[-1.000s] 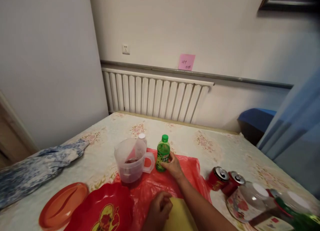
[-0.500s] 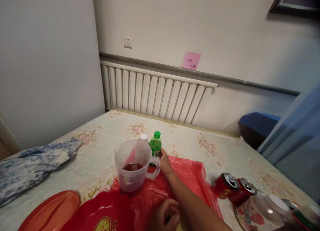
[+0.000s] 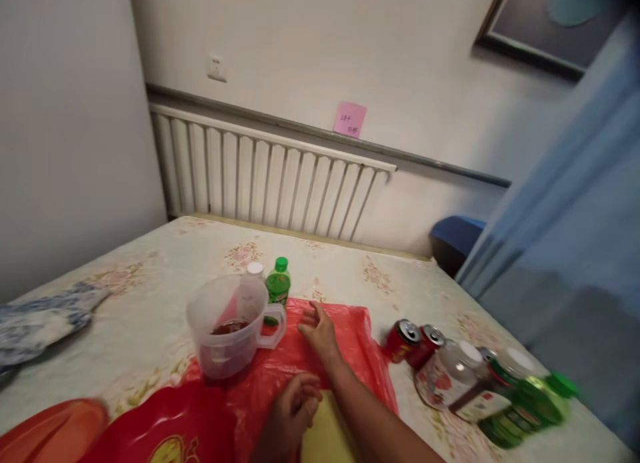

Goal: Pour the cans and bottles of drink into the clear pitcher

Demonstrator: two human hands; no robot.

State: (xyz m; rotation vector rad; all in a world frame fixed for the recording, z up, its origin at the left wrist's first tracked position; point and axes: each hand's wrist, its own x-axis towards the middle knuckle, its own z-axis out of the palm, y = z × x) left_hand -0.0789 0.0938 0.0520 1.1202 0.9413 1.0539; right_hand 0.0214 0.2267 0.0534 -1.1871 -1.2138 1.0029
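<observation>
The right hand (image 3: 320,331) is held with fingers spread over the red bag (image 3: 300,369), the green bottle (image 3: 277,288) at ten o'clock, while the left hand (image 3: 290,413) is curled, holding nothing.

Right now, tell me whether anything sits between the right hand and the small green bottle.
Nothing visible does. The right hand lies open on the red plastic bag, and the green bottle stands beyond it, behind the clear pitcher and its handle.
</observation>
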